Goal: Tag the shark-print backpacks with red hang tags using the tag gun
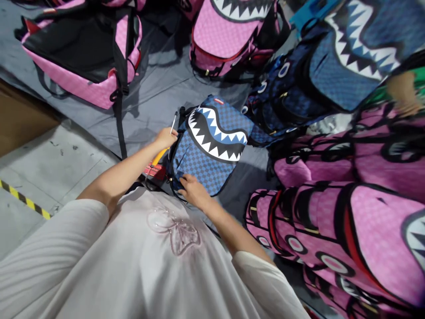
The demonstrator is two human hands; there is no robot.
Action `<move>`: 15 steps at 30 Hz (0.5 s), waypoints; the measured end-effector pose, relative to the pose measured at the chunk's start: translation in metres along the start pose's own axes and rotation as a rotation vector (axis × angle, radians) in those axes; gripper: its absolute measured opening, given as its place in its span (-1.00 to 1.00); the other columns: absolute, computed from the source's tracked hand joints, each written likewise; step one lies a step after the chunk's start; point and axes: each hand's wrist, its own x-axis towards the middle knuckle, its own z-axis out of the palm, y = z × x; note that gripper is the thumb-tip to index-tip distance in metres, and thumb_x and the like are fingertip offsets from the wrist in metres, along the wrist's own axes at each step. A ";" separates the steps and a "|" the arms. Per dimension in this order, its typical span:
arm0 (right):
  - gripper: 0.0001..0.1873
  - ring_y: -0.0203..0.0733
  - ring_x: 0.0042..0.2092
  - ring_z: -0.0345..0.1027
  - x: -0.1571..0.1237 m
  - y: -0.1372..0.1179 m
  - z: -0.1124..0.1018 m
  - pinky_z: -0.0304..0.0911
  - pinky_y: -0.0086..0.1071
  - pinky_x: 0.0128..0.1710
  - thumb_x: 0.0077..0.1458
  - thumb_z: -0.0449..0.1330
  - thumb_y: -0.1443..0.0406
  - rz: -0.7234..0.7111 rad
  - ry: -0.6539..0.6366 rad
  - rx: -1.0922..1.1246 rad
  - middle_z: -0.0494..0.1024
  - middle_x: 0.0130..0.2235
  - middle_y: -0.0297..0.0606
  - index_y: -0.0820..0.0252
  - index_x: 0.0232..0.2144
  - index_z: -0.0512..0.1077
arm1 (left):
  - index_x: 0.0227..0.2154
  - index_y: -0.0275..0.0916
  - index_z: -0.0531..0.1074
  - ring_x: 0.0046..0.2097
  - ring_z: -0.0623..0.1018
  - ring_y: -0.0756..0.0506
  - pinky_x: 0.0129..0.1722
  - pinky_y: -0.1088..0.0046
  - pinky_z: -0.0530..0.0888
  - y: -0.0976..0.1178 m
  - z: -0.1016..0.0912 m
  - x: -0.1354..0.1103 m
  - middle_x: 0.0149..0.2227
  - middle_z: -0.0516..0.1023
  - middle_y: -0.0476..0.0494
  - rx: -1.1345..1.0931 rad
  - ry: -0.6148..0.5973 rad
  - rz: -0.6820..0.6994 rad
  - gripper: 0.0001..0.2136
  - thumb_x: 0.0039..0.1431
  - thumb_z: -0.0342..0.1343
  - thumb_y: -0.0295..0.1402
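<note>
A small blue-and-black checkered backpack [215, 141] with a white-toothed shark mouth lies in front of me. My left hand [166, 138] is closed at its left edge around a thin white pen-like stick [173, 123] with a dark tip. My right hand [195, 191] grips the near lower edge of the backpack, fingers bent over the fabric beside a zipper. Below the left hand, a yellow strip-like item [160, 157] shows next to a red item [155, 171]; I cannot make out what either is.
A pink backpack [109, 93] lies back-up at the far left, another pink backpack [226, 31] behind. Larger blue backpacks [352, 75] and stacked pink backpacks [318, 221] crowd the right. Another person's hand [405, 95] is at the right edge. Grey cloth [159, 88] covers the surface.
</note>
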 end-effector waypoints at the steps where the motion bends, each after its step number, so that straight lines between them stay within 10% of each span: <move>1: -0.67 -0.04 0.10 0.41 0.006 -0.001 -0.003 0.31 -0.31 0.04 0.33 0.09 0.22 0.006 -0.040 -0.039 0.52 0.10 -0.08 0.13 0.05 0.52 | -0.27 -0.24 0.56 -0.25 0.58 -0.10 -0.16 0.37 0.50 -0.001 0.005 0.006 -0.25 0.63 -0.12 0.028 -0.004 0.002 -0.76 -0.06 0.18 -0.54; 8: -0.62 -0.02 0.04 0.39 0.099 -0.002 -0.049 0.29 -0.28 -0.01 0.39 -0.03 0.24 0.131 0.240 -0.161 0.50 0.05 -0.06 0.19 0.12 0.43 | -0.16 -0.29 0.59 -0.02 0.58 -0.16 0.05 0.36 0.45 -0.018 0.020 0.027 -0.08 0.64 -0.17 -0.049 -0.097 -0.028 -0.67 -0.04 0.18 -0.57; 15: -0.61 0.11 0.12 0.22 0.201 -0.017 -0.061 0.25 -0.15 0.01 0.36 -0.02 0.33 0.386 0.239 -0.406 0.34 0.13 0.15 0.37 0.01 0.54 | -0.26 -0.29 0.60 -0.27 0.56 -0.05 -0.16 0.47 0.46 -0.020 0.019 0.038 -0.35 0.63 -0.08 -0.264 -0.149 -0.093 -0.74 0.00 0.13 -0.61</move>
